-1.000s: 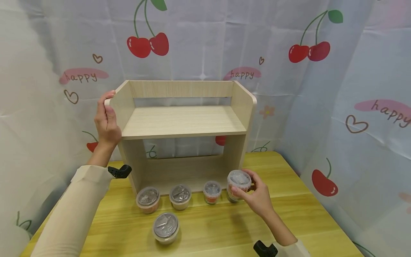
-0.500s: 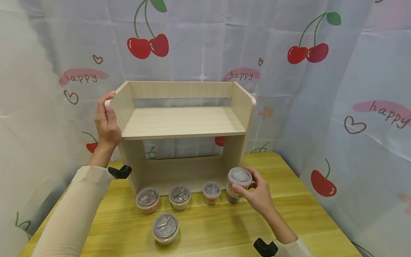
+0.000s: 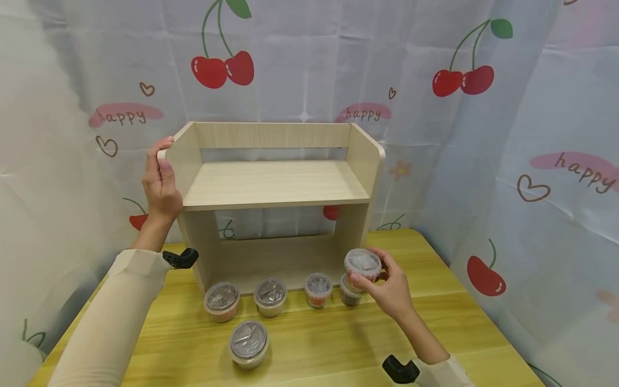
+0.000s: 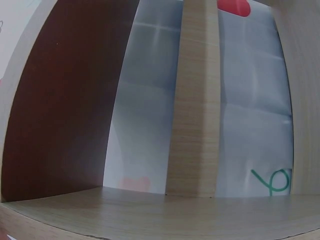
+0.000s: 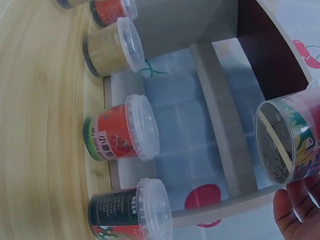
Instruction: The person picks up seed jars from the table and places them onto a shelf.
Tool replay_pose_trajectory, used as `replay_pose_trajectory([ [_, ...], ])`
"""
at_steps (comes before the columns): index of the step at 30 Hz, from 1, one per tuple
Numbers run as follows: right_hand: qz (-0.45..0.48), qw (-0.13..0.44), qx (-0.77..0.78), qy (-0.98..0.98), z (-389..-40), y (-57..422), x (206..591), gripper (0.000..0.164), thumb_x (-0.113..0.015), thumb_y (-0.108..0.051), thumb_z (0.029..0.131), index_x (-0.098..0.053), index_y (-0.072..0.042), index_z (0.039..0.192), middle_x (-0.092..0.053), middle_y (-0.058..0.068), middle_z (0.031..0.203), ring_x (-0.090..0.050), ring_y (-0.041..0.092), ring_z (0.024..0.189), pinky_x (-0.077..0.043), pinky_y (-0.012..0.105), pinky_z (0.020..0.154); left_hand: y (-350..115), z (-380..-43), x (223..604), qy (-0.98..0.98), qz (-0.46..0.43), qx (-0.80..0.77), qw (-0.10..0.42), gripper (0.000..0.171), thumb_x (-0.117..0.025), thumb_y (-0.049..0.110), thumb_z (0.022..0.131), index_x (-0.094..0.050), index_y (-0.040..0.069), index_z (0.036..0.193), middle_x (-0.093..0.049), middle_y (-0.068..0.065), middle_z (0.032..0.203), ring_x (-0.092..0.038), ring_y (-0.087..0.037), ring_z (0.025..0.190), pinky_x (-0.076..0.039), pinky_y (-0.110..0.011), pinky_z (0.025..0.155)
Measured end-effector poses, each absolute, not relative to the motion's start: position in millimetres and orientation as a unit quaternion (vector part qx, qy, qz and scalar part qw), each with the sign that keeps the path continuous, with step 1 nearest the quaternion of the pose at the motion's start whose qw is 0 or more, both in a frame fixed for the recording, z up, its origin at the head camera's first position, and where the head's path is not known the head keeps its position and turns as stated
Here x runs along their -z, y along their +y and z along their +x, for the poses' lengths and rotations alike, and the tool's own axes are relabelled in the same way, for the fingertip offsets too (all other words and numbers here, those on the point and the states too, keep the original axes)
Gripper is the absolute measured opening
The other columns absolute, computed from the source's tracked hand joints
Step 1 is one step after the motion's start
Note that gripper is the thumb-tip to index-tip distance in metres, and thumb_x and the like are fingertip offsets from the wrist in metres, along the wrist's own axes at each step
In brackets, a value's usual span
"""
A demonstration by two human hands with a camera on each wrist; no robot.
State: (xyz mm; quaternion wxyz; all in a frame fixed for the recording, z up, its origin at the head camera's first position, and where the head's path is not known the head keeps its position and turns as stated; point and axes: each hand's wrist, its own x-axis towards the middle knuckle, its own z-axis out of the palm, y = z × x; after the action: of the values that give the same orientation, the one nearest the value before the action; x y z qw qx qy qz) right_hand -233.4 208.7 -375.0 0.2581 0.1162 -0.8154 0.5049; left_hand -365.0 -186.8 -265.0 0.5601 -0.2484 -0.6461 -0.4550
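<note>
My left hand (image 3: pixel 162 185) grips the upper left side panel of a pale wooden two-tier shelf (image 3: pixel 278 183). In the head view, my right hand (image 3: pixel 391 293) holds a clear lidded plastic cup (image 3: pixel 362 262) between thumb and fingers. The right wrist view shows this cup's colourful wrap and its base (image 5: pixel 275 145), with dark material and a pale stick inside. Behind and below it stands a cup with a dark label (image 5: pixel 117 212), partly covered in the head view. To its left is a cup with a red tomato label (image 3: pixel 318 290).
Farther left along the shelf's front stand a beige cup (image 3: pixel 271 296) and a reddish cup (image 3: pixel 222 302). Another lidded cup (image 3: pixel 249 344) sits nearer on the yellow wooden table (image 3: pixel 319 360). A cherry-printed curtain (image 3: pixel 300 64) hangs behind.
My right hand has lifted the cup slightly up and to the right, uncovering more of the dark-labelled cup below it. My left hand has stayed on the shelf panel.
</note>
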Motion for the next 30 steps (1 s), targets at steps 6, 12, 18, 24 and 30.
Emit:
replay_pose_trajectory([
  [6,0.12,0.267,-0.507,-0.811,-234.8,209.4,372.7,0.057,-0.08,0.003,0.073,-0.057,0.013,0.124,-0.065,0.022,0.108,-0.054,0.01,0.085,-0.051,0.032,0.067,-186.6,-364.3,265.5,-0.648,-0.247,0.459,0.555,0.033,-0.033,0.004,0.103,-0.049,-0.013,0.125,-0.054,-0.027,0.133,-0.038,0.005,0.071,-0.029,-0.018,0.072],
  [12,0.118,0.269,-0.516,-0.805,-236.8,209.8,367.4,0.057,-0.08,0.003,0.073,-0.056,0.011,0.125,-0.064,0.022,0.109,-0.054,0.009,0.086,-0.048,0.025,0.067,-187.0,-363.9,262.3,-0.651,-0.249,0.465,0.546,0.032,-0.032,-0.002,0.099,-0.047,-0.015,0.125,-0.052,-0.03,0.133,-0.047,-0.019,0.13,-0.031,-0.03,0.11],
  [18,0.119,0.266,-0.52,-0.803,-235.7,209.2,364.8,0.057,-0.079,0.003,0.074,-0.056,0.012,0.125,-0.063,0.022,0.11,-0.055,0.01,0.087,-0.049,0.023,0.068,-186.5,-362.5,262.1,-0.654,-0.247,0.457,0.549,0.031,-0.033,-0.003,0.1,-0.047,-0.016,0.124,-0.053,-0.03,0.132,-0.047,-0.025,0.131,-0.03,-0.032,0.111],
  [24,0.117,0.263,-0.524,-0.801,-236.2,208.1,362.4,0.058,-0.079,0.004,0.074,-0.055,0.012,0.126,-0.063,0.023,0.109,-0.054,0.01,0.088,-0.048,0.023,0.069,-186.7,-361.7,262.2,-0.656,-0.248,0.452,0.552,0.031,-0.033,-0.003,0.099,-0.047,-0.016,0.124,-0.053,-0.03,0.132,-0.047,-0.023,0.131,-0.03,-0.031,0.111],
  [30,0.117,0.266,-0.526,-0.799,-237.3,208.9,361.1,0.059,-0.079,0.004,0.075,-0.054,0.013,0.127,-0.062,0.024,0.11,-0.054,0.011,0.087,-0.049,0.023,0.069,-186.7,-362.8,263.4,-0.656,-0.243,0.449,0.556,0.032,-0.033,0.002,0.102,-0.048,-0.014,0.125,-0.054,-0.028,0.134,-0.051,-0.008,0.096,-0.034,-0.02,0.092],
])
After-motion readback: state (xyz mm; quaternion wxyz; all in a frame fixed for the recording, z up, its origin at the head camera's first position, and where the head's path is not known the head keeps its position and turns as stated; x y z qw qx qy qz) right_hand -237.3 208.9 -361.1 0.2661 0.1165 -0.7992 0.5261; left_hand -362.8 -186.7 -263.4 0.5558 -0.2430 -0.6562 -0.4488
